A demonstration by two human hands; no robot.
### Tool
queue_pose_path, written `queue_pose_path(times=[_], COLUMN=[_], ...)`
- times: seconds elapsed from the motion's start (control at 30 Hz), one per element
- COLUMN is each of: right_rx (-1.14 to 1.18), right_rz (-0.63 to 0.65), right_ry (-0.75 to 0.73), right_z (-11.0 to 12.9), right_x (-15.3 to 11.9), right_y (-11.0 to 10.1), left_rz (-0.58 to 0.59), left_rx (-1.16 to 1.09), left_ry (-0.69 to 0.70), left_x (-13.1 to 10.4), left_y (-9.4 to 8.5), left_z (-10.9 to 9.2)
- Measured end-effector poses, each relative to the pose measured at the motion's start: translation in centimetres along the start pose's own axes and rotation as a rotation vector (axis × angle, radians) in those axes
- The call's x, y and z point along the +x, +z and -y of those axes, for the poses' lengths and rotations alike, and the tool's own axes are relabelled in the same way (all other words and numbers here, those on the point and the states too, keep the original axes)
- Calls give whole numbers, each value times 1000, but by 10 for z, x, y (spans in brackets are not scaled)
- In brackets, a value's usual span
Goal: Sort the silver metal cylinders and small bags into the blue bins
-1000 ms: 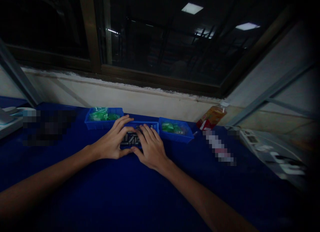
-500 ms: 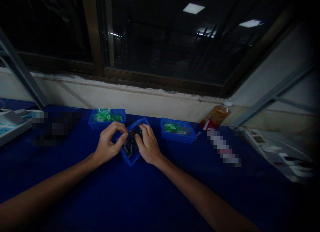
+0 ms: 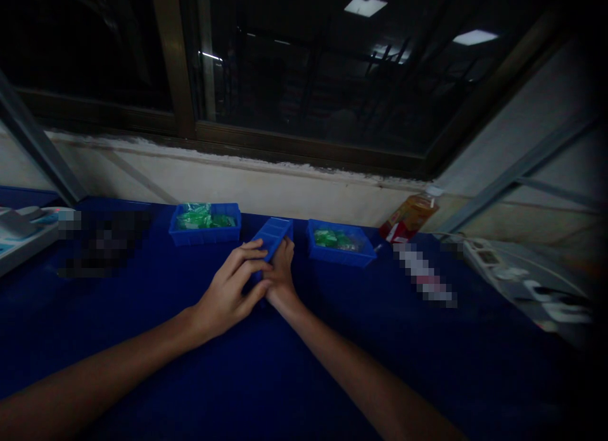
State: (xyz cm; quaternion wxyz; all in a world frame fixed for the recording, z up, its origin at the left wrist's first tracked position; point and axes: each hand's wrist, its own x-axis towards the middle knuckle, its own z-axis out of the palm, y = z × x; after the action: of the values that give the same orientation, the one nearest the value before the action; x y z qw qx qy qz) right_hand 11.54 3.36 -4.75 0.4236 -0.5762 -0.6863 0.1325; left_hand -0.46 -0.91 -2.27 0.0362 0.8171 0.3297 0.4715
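Blue, the tipped bin (image 3: 274, 233) sits mid-desk (image 3: 285, 390) on my feed, its long axis slanting away and rightward, far end toward the wall (image 3: 247, 180). My left hand (image 3: 232, 289) lays spread fingers against it; my right hand's (image 3: 281, 279) are mostly hidden, so I can't tell whether either clamps.

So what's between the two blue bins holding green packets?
In the head view, a third blue bin, tilted, with the left hand and the right hand at it.
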Motion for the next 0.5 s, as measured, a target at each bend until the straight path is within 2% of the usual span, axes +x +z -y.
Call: queue_pose_path(times=[0.13, 0.23, 0.3, 0.37, 0.5], right_rx=[117, 206, 247, 272, 332], right_rz=[-44, -73, -87, -96, -126], right_ry=[-27, 12, 51, 85, 158], right_z=[-6, -6, -6, -5, -8], right_x=[2, 5, 7, 9, 12], right_y=[9, 12, 12, 12, 13], left_rz=[57, -9, -114, -162, -55], left_rx=[40, 19, -25, -120, -367], left_ry=[35, -16, -116, -248, -454], left_x=[0, 0, -1, -1, 1], left_y=[-1, 2, 8, 14, 23], left_z=[0, 5, 9, 12, 12])
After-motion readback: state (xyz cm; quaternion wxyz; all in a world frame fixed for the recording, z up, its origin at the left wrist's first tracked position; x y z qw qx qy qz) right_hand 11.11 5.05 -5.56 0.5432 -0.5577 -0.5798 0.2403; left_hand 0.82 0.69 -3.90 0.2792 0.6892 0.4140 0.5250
